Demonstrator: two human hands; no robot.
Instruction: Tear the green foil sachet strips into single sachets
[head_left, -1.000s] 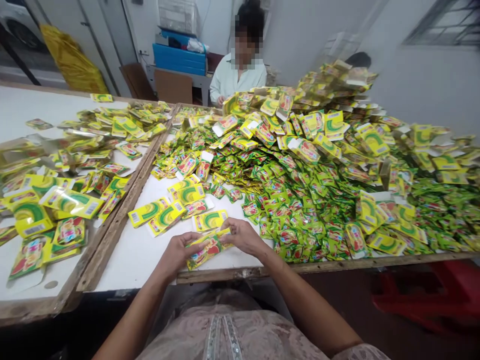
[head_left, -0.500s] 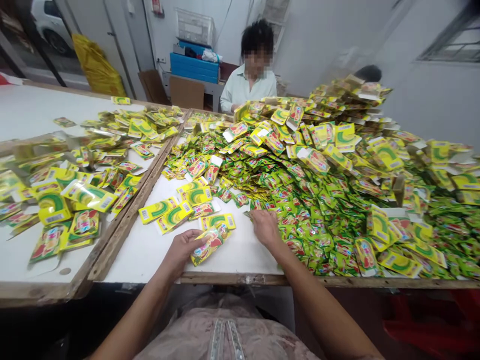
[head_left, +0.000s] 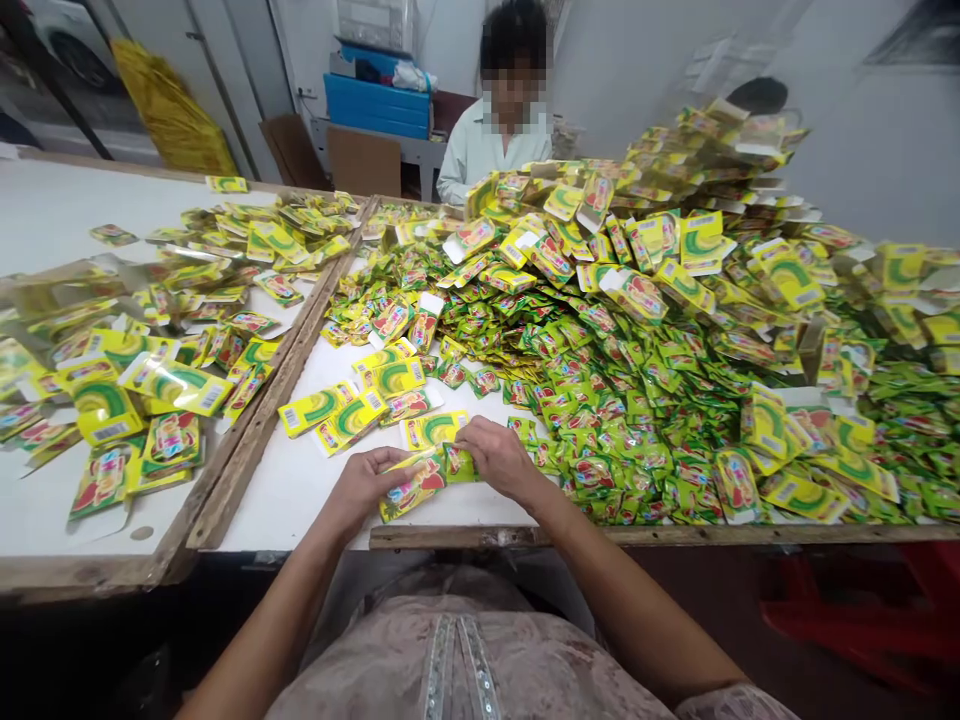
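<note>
My left hand (head_left: 369, 492) is closed on a small yellow-green carton (head_left: 414, 487) with red fruit printed on it, just above the table's front edge. In the fingers of my right hand (head_left: 501, 458) is a small green sachet (head_left: 459, 463). The sachet lies against the right end of the carton; whether part of it is inside I cannot tell. Right behind them a yellow carton (head_left: 435, 430) lies flat on the white table (head_left: 300, 500). A few more cartons (head_left: 351, 420) lie beyond my left hand. The heap of green sachets (head_left: 622, 430) begins just right of my right hand.
Many cartons (head_left: 697, 240) are piled on top of the sachets at the right and back. A wooden strip (head_left: 277, 375) divides the table, with more cartons (head_left: 176, 385) left of it. Across the table sits a person in a pale shirt (head_left: 487, 150). A red stool (head_left: 847, 620) stands below right.
My right hand has come left from the sachet heap to the carton, bringing a green sachet. My left hand still holds the carton. The camera view has tipped down slightly.
</note>
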